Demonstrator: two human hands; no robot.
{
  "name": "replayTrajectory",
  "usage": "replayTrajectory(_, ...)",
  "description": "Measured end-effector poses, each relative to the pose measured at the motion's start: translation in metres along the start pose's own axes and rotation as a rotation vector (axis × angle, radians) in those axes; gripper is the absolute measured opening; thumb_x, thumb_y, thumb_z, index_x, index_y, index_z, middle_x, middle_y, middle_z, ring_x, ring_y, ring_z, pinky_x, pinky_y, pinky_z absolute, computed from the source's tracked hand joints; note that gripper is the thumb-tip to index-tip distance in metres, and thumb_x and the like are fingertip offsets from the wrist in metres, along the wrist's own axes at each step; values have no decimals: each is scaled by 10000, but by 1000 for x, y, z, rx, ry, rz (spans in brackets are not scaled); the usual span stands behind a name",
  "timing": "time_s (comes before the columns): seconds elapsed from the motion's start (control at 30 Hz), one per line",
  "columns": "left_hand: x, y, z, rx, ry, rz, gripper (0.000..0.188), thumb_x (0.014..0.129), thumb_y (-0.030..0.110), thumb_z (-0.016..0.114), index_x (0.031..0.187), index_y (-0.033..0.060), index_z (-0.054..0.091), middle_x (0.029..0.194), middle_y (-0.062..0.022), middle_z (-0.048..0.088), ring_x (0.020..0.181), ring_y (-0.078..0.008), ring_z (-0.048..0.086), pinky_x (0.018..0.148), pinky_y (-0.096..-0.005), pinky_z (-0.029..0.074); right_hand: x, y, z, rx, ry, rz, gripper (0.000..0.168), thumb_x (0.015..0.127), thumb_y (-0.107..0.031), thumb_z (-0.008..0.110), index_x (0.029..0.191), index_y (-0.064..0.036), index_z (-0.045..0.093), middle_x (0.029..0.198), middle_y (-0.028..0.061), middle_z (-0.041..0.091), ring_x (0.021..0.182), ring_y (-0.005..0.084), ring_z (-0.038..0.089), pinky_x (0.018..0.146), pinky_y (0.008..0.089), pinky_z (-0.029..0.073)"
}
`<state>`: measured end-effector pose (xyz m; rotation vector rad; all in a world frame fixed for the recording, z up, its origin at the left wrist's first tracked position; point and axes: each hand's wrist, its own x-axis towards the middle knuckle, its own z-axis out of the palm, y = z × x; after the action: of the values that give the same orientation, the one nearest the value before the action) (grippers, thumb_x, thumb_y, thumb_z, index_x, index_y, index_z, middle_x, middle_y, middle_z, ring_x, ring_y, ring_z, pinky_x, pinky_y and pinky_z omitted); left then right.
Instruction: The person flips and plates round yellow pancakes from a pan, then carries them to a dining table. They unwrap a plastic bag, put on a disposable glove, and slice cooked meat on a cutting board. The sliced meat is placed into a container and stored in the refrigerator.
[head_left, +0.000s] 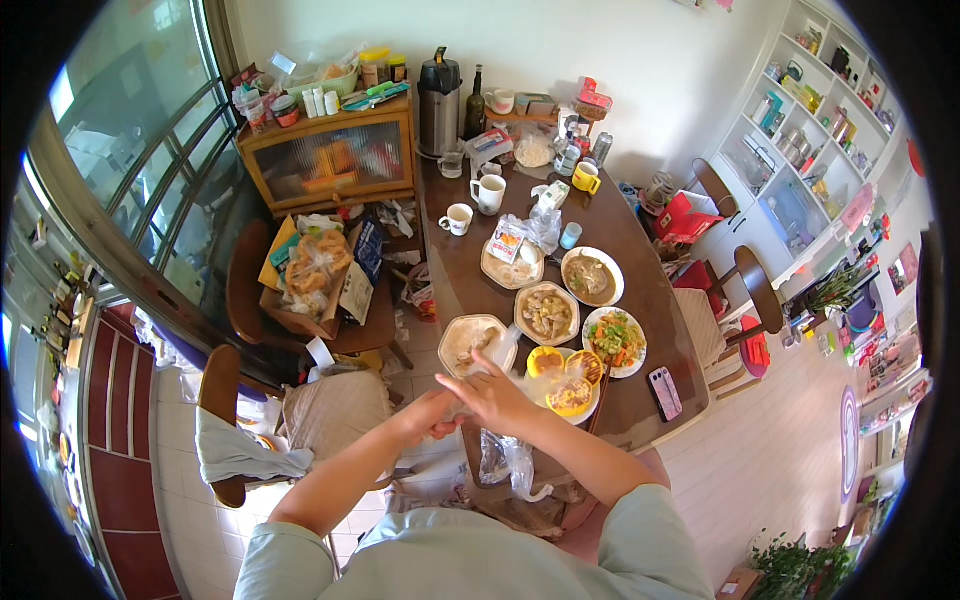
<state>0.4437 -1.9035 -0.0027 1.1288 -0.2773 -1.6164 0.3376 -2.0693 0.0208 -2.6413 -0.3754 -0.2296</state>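
Note:
My left hand (431, 418) is curled in a fist around a bit of thin clear plastic film (508, 345). Against it, my right hand (491, 397) also grips the film, its thumb raised and index finger stretched to the left. Blurred parts of the film spread past my right hand; its full shape is unclear. Both hands hover above the table's near edge. Beyond them is an octagonal dish (457, 337) with some light food left in it. To the right, a plate (592, 409) carries round yellow cakes, partly behind the film.
Crumpled clear bags (514, 465) lie at the near table edge. Chopsticks (602, 394) and a phone (665, 394) are at right. Past them stand a vegetable plate (615, 341), a stew dish (547, 313), a soup bowl (592, 277) and mugs (489, 195). A cushioned chair (337, 416) is at left.

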Motion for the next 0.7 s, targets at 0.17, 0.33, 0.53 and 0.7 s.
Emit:
replayTrajectory(0.17, -51, -25, 38, 1167, 369, 442, 468, 851, 449, 570, 1098, 61, 486, 912, -170, 601, 880, -255, 622, 729, -407, 477, -20, -3, 0, 619, -392, 199, 659, 736, -86, 686, 1306, -98, 356, 1024, 110, 621, 846, 207, 640, 723, 310, 507)
replayTrajectory(0.33, -75, -40, 32, 1917, 214, 575, 284, 769, 174, 636, 998, 29, 552, 970, -132, 573, 890, -296, 587, 722, -389, 480, -25, -20, -23, 1249, -702, 637, 497, 790, -102, 693, 1186, -69, 394, 986, 97, 616, 719, 97, 564, 614, 243, 473)
replayTrajectory(0.53, -44, -43, 1, 1355, 767, 831, 130, 791, 50, 544, 875, 34, 642, 862, -50, 595, 719, -232, 610, 583, -313, 488, -27, -59, 17, 1914, -257, 566, 445, 807, -117, 684, 1190, -127, 459, 1038, 75, 559, 843, 106, 522, 727, 280, 460)
replayTrajectory(0.7, -31, -38, 31, -488, 448, 526, 84, 854, 80, 583, 930, 56, 611, 935, -38, 619, 818, -182, 602, 684, -337, 511, -46, -106, 58, 2377, -84, 501, 297, 846, -114, 635, 1132, -153, 566, 1016, 45, 555, 881, 139, 530, 766, 322, 476)
